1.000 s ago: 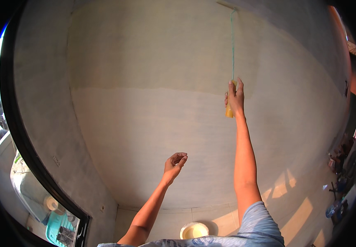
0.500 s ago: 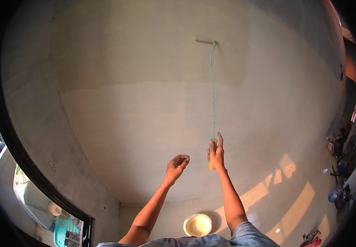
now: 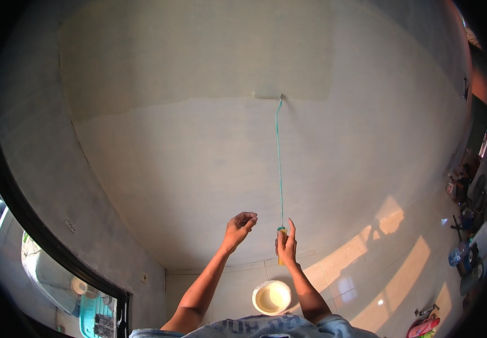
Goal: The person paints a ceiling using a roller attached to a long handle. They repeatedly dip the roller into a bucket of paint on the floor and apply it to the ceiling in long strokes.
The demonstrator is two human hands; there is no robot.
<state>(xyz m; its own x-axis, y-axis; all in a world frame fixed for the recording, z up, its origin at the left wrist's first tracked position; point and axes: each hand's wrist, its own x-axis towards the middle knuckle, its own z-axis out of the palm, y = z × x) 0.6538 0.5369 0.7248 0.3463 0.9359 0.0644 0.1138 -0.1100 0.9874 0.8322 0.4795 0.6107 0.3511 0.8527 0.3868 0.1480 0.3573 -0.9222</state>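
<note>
My right hand (image 3: 287,246) is wrapped round the yellow handle of a paint roller (image 3: 279,163), with the index finger stretched upward along it. A long, thin green rod runs up from the handle to a pale roller sleeve (image 3: 267,95). That sleeve touches the wall (image 3: 198,163) at the lower border of a darker, painted-looking area (image 3: 198,50). To the left, my left hand (image 3: 240,228) is raised in front of the wall, its fingers loosely curled in toward the thumb, and nothing shows in it.
A round tub (image 3: 272,297) with cream-coloured contents stands on the tiled floor (image 3: 333,270) just in front of me. At the left, a dark-framed opening (image 3: 57,250) shows a turquoise crate (image 3: 94,315). Assorted items, including a blue bottle (image 3: 456,256), crowd the right side.
My right hand has come down and slightly left with the paint roller. The sleeve has moved from inside the darker area down to its lower border. My left hand has hardly moved.
</note>
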